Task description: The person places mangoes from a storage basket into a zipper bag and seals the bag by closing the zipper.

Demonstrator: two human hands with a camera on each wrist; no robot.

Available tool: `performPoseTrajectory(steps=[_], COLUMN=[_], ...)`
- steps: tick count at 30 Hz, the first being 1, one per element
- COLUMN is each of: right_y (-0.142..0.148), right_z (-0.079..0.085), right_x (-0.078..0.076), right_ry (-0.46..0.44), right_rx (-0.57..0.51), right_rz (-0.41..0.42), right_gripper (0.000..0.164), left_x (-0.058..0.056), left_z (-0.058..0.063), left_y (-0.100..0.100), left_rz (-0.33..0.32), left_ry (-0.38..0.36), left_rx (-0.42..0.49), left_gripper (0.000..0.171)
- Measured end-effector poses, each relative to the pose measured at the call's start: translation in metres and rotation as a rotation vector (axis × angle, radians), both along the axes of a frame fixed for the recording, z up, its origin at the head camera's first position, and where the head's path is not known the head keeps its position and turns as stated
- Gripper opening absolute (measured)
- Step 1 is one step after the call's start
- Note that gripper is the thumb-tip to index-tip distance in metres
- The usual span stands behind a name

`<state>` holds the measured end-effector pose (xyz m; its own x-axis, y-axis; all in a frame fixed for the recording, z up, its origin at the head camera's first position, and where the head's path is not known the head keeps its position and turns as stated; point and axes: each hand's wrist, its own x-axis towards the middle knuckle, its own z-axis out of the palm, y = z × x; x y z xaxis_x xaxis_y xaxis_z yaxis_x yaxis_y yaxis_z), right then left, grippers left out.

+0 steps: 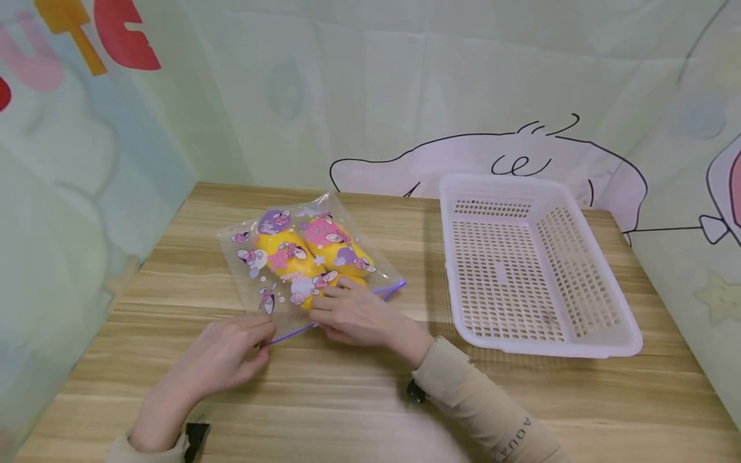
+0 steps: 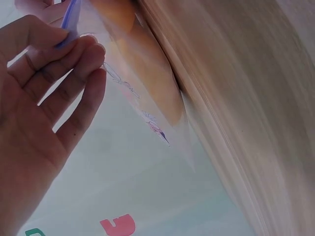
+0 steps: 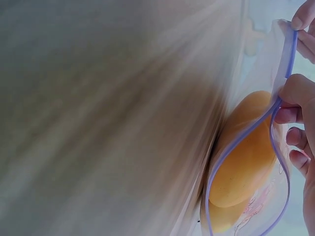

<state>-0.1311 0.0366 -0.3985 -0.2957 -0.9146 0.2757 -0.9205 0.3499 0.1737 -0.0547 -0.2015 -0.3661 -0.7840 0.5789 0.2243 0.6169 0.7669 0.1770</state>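
A clear zip bag [image 1: 289, 289] printed with pink and purple cartoon figures lies on the table, with several yellow mangoes [image 3: 243, 162] inside. My left hand [image 1: 234, 350] pinches the near left corner of its purple zip between thumb and fingers, as the left wrist view shows. Farther along the same edge, my right hand [image 1: 356, 315] pinches the zip strip [image 3: 246, 130] between thumb and index finger. Between the hands the two strips lie together. Right of my right hand they gape apart, and the mangoes show through the mouth. The bag's print partly hides the fruit.
A white plastic basket [image 1: 454, 289] with a perforated bottom and sides stands to the right of the bag. Both stand on a wood-grain table [image 1: 324, 399]. A printed cloth [image 1: 260, 96] hangs behind the table and along its sides.
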Motion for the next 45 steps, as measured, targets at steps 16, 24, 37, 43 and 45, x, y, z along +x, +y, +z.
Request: performPoseTrajectory(steps=[16, 24, 37, 43, 45], right_y=[0.009, 0.014, 0.022, 0.025, 0.026], right_z=[-0.001, -0.002, -0.001, -0.002, -0.002], right_x=[-0.004, -0.006, -0.009, -0.01, -0.01], right_ry=[0.023, 0.015, -0.007, -0.021, -0.03], right_rx=[-0.042, -0.073, -0.064, -0.061, -0.054], right_rz=[-0.005, -0.015, -0.042, -0.055, -0.062], right_gripper=[0.009, 0.008, 0.01, 0.011, 0.011], left_x=[0.003, 0.001, 0.0, 0.0, 0.0], left_z=[0.003, 0.002, 0.002, 0.002, 0.002], left_y=[-0.002, -0.002, -0.004, -0.004, -0.004], left_rz=[-0.004, -0.014, -0.04, -0.037, -0.037], left_ry=[0.015, 0.043, 0.105, 0.099, 0.1], left_rx=[0.013, 0.025, 0.06, 0.063, 0.067], left_gripper=[0.032, 0.032, 0.03, 0.031, 0.031])
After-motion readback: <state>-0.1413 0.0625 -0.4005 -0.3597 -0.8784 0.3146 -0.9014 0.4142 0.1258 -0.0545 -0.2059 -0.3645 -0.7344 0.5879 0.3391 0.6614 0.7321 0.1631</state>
